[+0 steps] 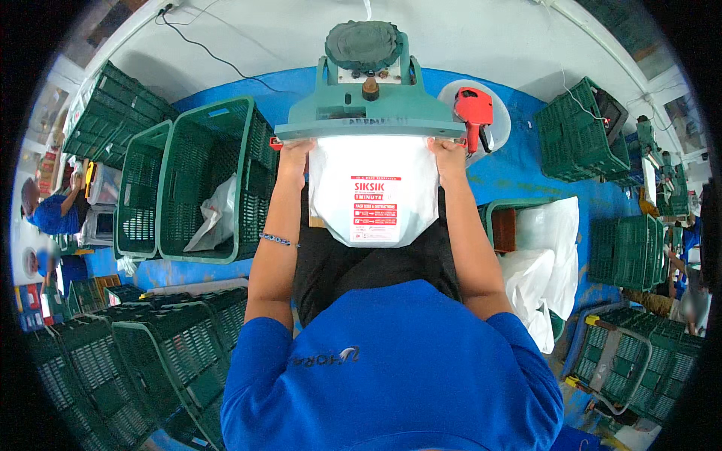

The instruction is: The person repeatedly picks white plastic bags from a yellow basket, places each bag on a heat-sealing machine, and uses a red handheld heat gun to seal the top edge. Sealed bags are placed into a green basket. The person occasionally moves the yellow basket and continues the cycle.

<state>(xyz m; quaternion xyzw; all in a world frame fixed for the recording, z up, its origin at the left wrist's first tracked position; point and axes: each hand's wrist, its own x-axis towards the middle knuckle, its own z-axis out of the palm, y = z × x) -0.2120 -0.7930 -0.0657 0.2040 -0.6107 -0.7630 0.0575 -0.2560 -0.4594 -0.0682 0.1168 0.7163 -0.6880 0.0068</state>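
Observation:
A white plastic bag (374, 218) with red printing hangs in front of me, its top edge at the long bar of a green sealing machine (368, 113). My left hand (296, 159) is closed on the bag's upper left corner, close under the bar. Its upper right corner is in my right hand (450, 158), also closed, at the bar's other end. The fingertips of both hands are partly hidden by the bar. The bag looks filled and bulges at the bottom, above my dark-clad lap.
A red hand-held tool (474, 113) lies right of the machine on a round white surface (500, 124). Left stands a green crate (203, 161) with a white bag inside. White bags (545, 248) overfill a crate at right. Several stacked crates and people stand around.

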